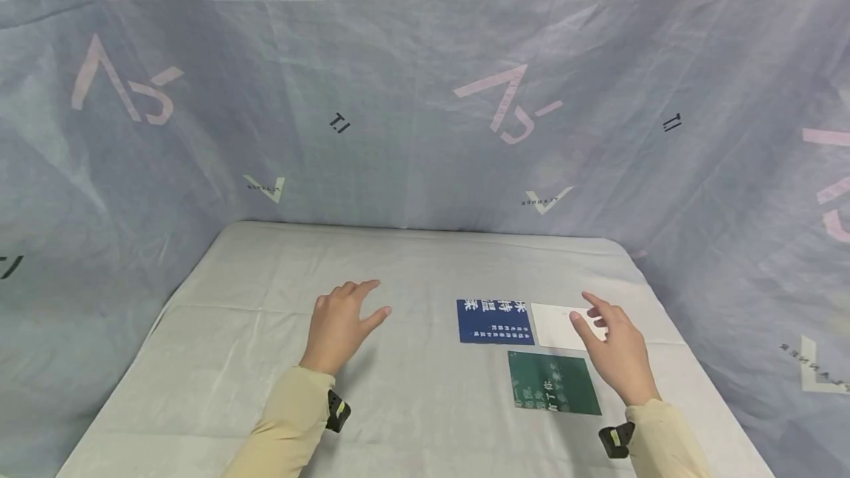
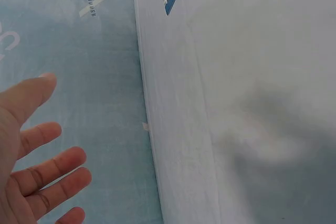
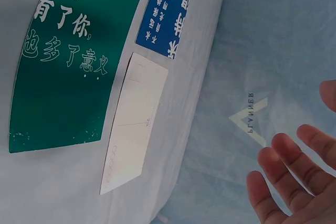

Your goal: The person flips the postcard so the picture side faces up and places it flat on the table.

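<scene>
Both hands hover palm-down over the counter (image 1: 265, 389), fingers spread and holding nothing: the left hand (image 1: 340, 327) alone, the right hand (image 1: 616, 351) above the white card (image 1: 558, 324).

Cloth-covered table (image 1: 265, 360), blue card (image 1: 494, 321), white card (image 1: 558, 324), green card (image 1: 553, 382), seemingly flat.

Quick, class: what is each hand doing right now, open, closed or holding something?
Left hand: open, fingers spread, holding nothing.
Right hand: open over the white card, holding nothing.

Beige long sleeves (image 1: 285, 426), a black wrist-worn camera (image 1: 337, 411) at each cuff.
</scene>
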Motion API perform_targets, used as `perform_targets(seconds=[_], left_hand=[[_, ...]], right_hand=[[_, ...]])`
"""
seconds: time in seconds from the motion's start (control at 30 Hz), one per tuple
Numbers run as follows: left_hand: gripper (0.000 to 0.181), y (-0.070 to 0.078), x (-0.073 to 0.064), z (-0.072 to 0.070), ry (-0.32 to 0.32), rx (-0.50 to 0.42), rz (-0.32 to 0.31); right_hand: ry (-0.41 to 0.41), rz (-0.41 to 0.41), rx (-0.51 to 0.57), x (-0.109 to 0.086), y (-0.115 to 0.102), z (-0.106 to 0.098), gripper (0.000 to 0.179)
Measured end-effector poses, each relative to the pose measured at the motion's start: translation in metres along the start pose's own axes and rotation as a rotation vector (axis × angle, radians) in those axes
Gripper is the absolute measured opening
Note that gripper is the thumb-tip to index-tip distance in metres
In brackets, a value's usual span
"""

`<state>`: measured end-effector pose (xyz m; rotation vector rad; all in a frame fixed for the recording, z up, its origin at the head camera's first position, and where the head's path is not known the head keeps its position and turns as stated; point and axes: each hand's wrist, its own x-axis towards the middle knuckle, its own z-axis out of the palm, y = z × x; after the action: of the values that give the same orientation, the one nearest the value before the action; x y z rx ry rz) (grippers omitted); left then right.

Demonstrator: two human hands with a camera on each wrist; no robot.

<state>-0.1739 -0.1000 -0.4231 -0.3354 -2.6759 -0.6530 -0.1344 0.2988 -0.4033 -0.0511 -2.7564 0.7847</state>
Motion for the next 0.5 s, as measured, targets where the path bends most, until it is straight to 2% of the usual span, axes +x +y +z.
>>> perform_targets(seconds=[0.23,0.5], left_hand=[[0.050,0.006,0.000,0.003,-0.028,-0.025,-0.014],[0.048,0.014,0.000,0.009,-0.045,-0.049,0.004]], right_hand=[[-0.012,0.029,-0.001,-0.002,0.004,-0.002,0.059],[-0.030,0.084,-0.008,-0.006,0.007,-0.005,0.062]])
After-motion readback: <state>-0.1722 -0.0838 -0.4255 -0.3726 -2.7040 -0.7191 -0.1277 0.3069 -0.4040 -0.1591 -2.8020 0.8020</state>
